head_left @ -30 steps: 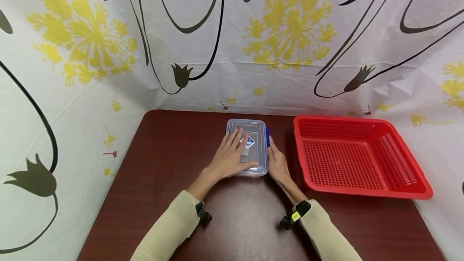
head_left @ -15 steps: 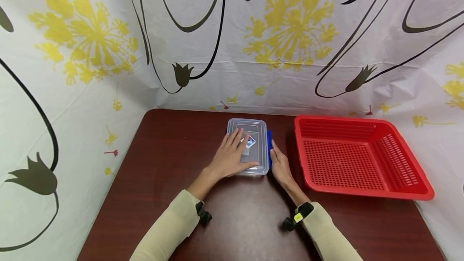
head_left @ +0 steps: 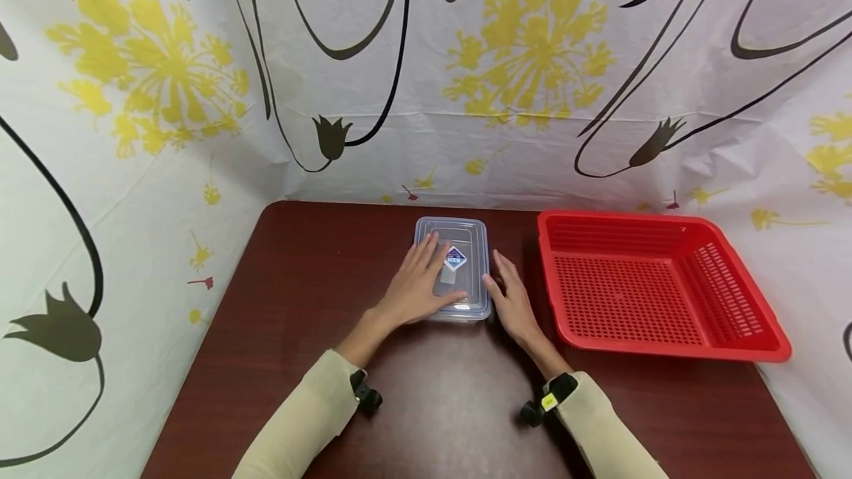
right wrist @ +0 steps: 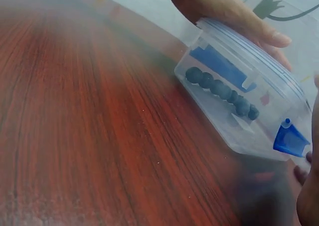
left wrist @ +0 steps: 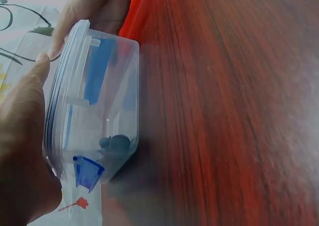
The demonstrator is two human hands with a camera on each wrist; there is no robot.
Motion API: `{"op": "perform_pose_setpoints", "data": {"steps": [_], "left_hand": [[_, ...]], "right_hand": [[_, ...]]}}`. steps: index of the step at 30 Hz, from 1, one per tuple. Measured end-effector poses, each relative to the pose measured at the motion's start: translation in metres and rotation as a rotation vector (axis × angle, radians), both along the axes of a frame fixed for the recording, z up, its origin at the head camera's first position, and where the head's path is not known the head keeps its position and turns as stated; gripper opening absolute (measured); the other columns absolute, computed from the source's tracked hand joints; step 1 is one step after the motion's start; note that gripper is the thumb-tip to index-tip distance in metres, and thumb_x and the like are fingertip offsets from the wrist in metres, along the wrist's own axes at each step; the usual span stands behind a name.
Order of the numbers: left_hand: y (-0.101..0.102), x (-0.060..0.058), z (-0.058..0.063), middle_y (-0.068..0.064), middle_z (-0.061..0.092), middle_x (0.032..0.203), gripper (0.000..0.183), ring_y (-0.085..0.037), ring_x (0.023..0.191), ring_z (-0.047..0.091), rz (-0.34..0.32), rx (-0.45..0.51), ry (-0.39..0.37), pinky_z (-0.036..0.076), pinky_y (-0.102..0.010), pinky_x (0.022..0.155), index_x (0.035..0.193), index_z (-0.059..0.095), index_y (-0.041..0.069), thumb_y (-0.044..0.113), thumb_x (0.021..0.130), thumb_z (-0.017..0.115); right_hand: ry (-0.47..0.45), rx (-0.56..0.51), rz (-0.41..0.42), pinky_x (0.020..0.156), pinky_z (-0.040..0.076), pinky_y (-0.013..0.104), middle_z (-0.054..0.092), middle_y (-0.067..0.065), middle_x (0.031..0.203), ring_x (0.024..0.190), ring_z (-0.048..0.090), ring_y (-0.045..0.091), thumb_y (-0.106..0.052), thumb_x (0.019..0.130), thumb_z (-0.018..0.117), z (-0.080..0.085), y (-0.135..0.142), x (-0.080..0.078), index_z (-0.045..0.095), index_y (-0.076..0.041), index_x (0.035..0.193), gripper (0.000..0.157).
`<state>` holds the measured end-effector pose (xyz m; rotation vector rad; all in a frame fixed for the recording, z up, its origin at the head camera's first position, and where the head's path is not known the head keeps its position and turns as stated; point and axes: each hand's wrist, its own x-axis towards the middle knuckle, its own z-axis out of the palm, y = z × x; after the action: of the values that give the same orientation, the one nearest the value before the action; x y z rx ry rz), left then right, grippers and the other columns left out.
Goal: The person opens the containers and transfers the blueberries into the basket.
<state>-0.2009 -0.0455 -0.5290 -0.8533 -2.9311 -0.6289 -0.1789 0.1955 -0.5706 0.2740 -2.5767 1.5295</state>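
A clear plastic container [head_left: 467,233] with a snap lid and a blue-white label stands on the dark wooden table [head_left: 299,294]. My left hand [head_left: 418,281] lies flat on the lid, fingers straight. My right hand [head_left: 509,299] rests against the container's right side, fingers extended and the thumb at the lid's edge. In the right wrist view the container [right wrist: 234,104] holds a row of dark round pieces [right wrist: 219,90] and shows a blue latch [right wrist: 289,139] at its near end. The left wrist view shows the container [left wrist: 107,111] with blue latches [left wrist: 87,171] and my palm [left wrist: 20,156] on its lid.
A red perforated basket [head_left: 665,350] holding nothing stands to the right of the container, close to my right hand. A flower-printed cloth [head_left: 532,94] walls the table at the back and on both sides.
The blue latch that stuck out on the container's right side no longer shows from above. My right hand has closed in against that side. My left hand has stayed on the lid.
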Motion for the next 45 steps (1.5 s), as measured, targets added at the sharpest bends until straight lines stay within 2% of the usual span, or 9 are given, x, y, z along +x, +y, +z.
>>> {"op": "perform_pose_setpoints", "data": {"steps": [3,7,12,16,25,28,34,42,45], "left_hand": [[-0.007,0.002,0.000,-0.021,0.005,0.177,0.108,-0.034,0.165,0.003,0.009,0.045,-0.019,0.014,-0.054,0.132,0.170,0.019,0.006,0.070,0.095,0.064],[-0.018,0.007,-0.001,-0.020,-0.002,0.178,0.117,-0.034,0.165,0.002,0.025,0.106,-0.079,0.020,-0.058,0.129,0.170,0.015,0.008,0.069,0.090,0.072],[-0.028,0.014,-0.002,-0.012,-0.013,0.177,0.129,-0.034,0.164,0.004,0.049,0.190,-0.193,0.033,-0.066,0.121,0.172,0.010,0.012,0.069,0.081,0.082],[-0.034,0.018,-0.005,-0.011,-0.015,0.176,0.134,-0.039,0.163,0.008,0.057,0.254,-0.256,0.036,-0.066,0.118,0.172,0.006,0.015,0.066,0.077,0.087],[-0.036,0.019,-0.011,-0.018,-0.008,0.175,0.135,-0.040,0.160,0.018,0.047,0.277,-0.264,0.033,-0.054,0.124,0.171,0.007,0.011,0.057,0.077,0.092],[-0.036,0.019,-0.010,-0.020,-0.005,0.175,0.133,-0.043,0.158,0.023,0.045,0.284,-0.247,0.036,-0.056,0.123,0.170,0.010,0.008,0.056,0.077,0.092],[-0.036,0.020,-0.008,-0.022,-0.002,0.175,0.133,-0.046,0.155,0.030,0.040,0.275,-0.229,0.039,-0.056,0.121,0.169,0.012,0.006,0.057,0.076,0.092],[-0.038,0.019,-0.004,-0.026,0.001,0.174,0.137,-0.049,0.153,0.033,0.013,0.268,-0.200,0.040,-0.056,0.120,0.168,0.014,0.002,0.051,0.072,0.097],[-0.038,0.018,-0.003,-0.027,0.002,0.173,0.134,-0.049,0.152,0.034,0.010,0.278,-0.182,0.041,-0.055,0.120,0.168,0.015,0.001,0.049,0.073,0.097]], "right_hand": [[0.019,0.050,0.044,0.125,0.026,0.063,0.027,0.016,0.173,0.157,0.030,0.038,-0.035,0.104,0.067,0.003,-0.001,0.002,0.026,-0.005,0.168,0.083],[0.077,0.124,0.112,0.126,0.025,0.062,0.019,0.020,0.176,0.160,0.022,0.039,-0.042,0.088,0.085,0.006,-0.001,0.006,0.020,-0.001,0.168,0.111],[0.153,0.143,0.193,0.127,0.022,0.036,0.014,0.028,0.174,0.159,0.022,0.045,-0.046,0.074,0.097,0.008,0.000,0.009,0.018,0.007,0.166,0.132],[0.178,0.144,0.200,0.124,0.019,0.023,0.016,0.028,0.173,0.157,0.026,0.048,-0.037,0.070,0.101,0.007,0.000,0.011,0.019,0.008,0.165,0.133],[0.164,0.195,0.183,0.121,0.037,0.048,0.019,0.017,0.175,0.154,0.036,0.040,-0.029,0.064,0.104,0.007,0.000,0.013,0.028,0.002,0.165,0.130],[0.171,0.192,0.186,0.122,0.036,0.041,0.019,0.017,0.175,0.154,0.036,0.041,-0.029,0.064,0.104,0.007,0.000,0.013,0.029,0.002,0.165,0.129],[0.185,0.171,0.203,0.119,0.024,0.015,0.017,0.019,0.175,0.154,0.034,0.043,-0.026,0.063,0.105,0.006,0.000,0.013,0.029,0.005,0.164,0.130],[0.188,0.187,0.185,0.121,0.028,0.022,0.019,0.017,0.175,0.153,0.037,0.042,-0.026,0.065,0.104,0.006,-0.001,0.014,0.029,0.003,0.164,0.128],[0.204,0.182,0.184,0.120,0.027,0.019,0.020,0.018,0.174,0.153,0.038,0.043,-0.024,0.064,0.104,0.008,-0.001,0.013,0.030,0.004,0.164,0.127]]}}
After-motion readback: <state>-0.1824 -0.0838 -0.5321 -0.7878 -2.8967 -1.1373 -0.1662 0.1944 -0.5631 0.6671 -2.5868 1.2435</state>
